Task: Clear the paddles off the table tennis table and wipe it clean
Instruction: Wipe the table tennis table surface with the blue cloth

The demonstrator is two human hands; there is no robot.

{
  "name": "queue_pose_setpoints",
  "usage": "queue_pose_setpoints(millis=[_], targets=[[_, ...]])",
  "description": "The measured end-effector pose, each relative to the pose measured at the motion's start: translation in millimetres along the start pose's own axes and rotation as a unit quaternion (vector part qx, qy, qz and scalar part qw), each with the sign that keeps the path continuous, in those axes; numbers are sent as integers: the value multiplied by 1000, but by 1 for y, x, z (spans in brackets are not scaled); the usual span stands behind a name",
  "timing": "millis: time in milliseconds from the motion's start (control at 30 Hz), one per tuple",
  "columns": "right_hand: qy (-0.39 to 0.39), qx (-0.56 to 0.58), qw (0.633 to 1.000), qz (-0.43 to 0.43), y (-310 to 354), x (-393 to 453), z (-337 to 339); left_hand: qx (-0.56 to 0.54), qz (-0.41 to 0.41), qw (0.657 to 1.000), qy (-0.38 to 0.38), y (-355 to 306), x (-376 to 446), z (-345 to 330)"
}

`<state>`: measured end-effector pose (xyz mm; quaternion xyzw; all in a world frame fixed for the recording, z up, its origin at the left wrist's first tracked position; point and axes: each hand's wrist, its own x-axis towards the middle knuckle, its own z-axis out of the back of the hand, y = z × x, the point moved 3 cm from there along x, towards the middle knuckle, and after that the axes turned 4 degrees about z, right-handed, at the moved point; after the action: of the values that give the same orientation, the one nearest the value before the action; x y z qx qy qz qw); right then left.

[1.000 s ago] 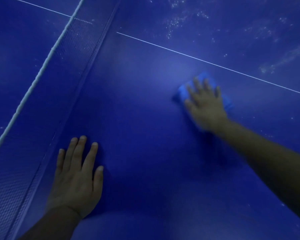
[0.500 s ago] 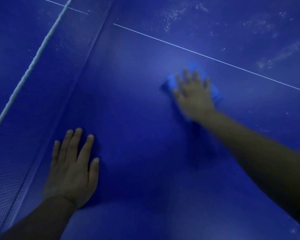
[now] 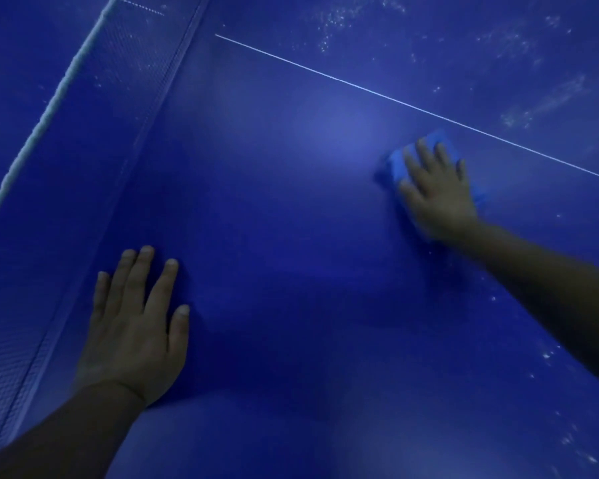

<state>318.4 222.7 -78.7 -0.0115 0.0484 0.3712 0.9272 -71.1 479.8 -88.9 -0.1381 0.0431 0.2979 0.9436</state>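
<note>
head view | right hand (image 3: pixel 438 197) flat, fingers straight, pressed on blue cloth (image 3: pixel 400 165) near white line (image 3: pixel 395 100) | left hand (image 3: pixel 135 326) open, flat on table (image 3: pixel 274 236) beside net (image 3: pixel 94 108)

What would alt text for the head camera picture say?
A right hand presses a blue cloth on a blue table near its white line. The left hand rests flat by the net; white specks lie beyond the line.
</note>
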Motion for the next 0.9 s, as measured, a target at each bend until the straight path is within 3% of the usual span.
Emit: queue_pose_setpoints(millis=[67,133,200,267,333,400,467,567,667,800,867,900], targets=[[21,-10,991,135,28,-64,-11,-1,1,1000,2,0,0,0],[47,-22,951,303,43,-123,-21,-1,2,1000,4,1,0,0],[66,-35,923,377,33,-123,-17,3,4,1000,3,1,-1,0],[33,-24,958,283,13,-74,-10,1,5,1000,1,0,-1,1],[4,16,998,67,-15,-15,0,-2,6,1000,2,0,-1,1],[-12,31,997,-76,-37,23,4,-2,6,1000,-1,0,-2,1],[-13,43,990,-130,-39,37,3,-4,8,1000,-4,-1,-2,1],[-8,37,994,-106,-7,14,-2,-6,10,1000,-2,-1,-1,1],[8,15,1000,18,44,-82,-14,-7,13,1000,6,-1,0,1],[44,3,981,191,84,-226,-35,-5,9,1000,7,0,-1,1],[54,9,982,183,69,-213,-33,-6,12,1000,9,0,-1,1],[47,14,989,138,59,-193,-30,-6,13,1000,8,0,-1,1]])
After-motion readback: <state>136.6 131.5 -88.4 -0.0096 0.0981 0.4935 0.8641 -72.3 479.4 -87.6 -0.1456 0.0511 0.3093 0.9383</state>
